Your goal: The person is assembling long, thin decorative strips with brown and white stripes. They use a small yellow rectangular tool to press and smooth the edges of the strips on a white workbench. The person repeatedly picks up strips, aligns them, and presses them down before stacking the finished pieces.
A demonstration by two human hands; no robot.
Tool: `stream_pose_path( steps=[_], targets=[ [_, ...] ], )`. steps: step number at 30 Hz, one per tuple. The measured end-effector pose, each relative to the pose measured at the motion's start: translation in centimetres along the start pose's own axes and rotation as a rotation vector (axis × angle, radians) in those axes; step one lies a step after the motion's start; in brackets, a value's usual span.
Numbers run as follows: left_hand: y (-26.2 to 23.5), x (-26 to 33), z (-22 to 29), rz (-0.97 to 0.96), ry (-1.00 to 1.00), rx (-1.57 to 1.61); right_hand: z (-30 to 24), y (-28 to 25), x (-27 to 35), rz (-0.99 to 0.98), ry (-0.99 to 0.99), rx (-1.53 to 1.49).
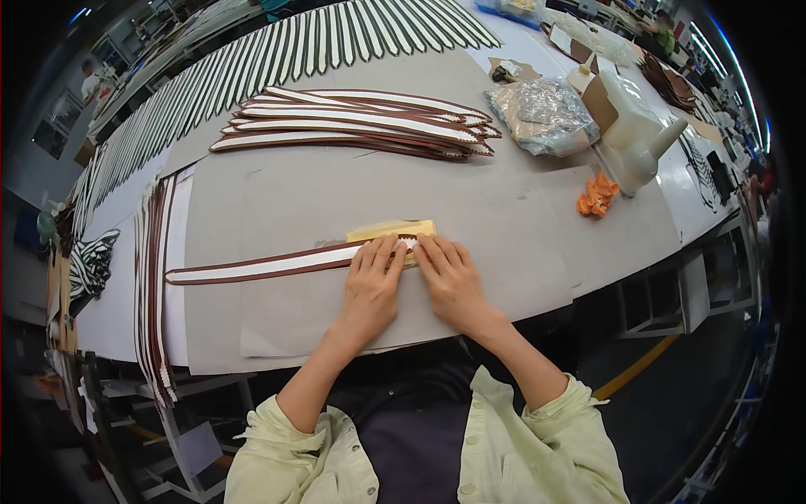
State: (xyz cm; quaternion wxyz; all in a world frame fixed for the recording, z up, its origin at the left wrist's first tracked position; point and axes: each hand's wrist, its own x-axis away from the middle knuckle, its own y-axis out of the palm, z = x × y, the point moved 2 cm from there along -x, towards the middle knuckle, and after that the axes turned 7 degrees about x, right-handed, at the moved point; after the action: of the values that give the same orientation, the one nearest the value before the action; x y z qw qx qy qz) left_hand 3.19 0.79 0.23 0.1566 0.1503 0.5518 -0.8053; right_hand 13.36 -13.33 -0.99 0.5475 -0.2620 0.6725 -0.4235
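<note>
A long brown leather-like strip with a white middle (269, 268) lies across the worktable, its jagged end between my hands. That end rests over a yellow, shiny block or plate (393, 228), partly covered by my fingers. My left hand (370, 290) has its fingers closed together on the strip just left of the end. Close beside it, my right hand (454, 284) holds the strip's tip, fingers bent down over it. The fingertips nearly meet, and what lies directly under them is hidden.
Beyond my hands lies a pile of similar strips (353, 122); more hang over the left edge (151, 277). Black-and-white strips (336, 38) line the far side. At right are a plastic-wrapped package (544, 116), a whitish spouted bottle (631, 143) and a crumpled orange piece (598, 196).
</note>
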Motion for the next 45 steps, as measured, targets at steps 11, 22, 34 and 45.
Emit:
stream_pose_path(
  steps=[11,22,34,45],
  targets=[
    [-3.6,1.0,-5.2,-0.032,-0.014,0.252,-0.5,0.3,-0.3,-0.114,0.033,-0.037],
    [-9.3,1.1,-12.5,-0.305,-0.245,0.186,-3.0,-2.5,-3.8,-0.131,0.033,-0.010],
    [-16.9,8.6,-16.2,-0.444,-0.488,-0.109,0.1,-2.9,-6.0,-0.104,0.101,-0.357],
    [-23.2,-0.3,-19.1,0.284,-0.234,-0.499,12.6,1.2,-17.0,-0.036,0.460,-0.701]
  ],
)
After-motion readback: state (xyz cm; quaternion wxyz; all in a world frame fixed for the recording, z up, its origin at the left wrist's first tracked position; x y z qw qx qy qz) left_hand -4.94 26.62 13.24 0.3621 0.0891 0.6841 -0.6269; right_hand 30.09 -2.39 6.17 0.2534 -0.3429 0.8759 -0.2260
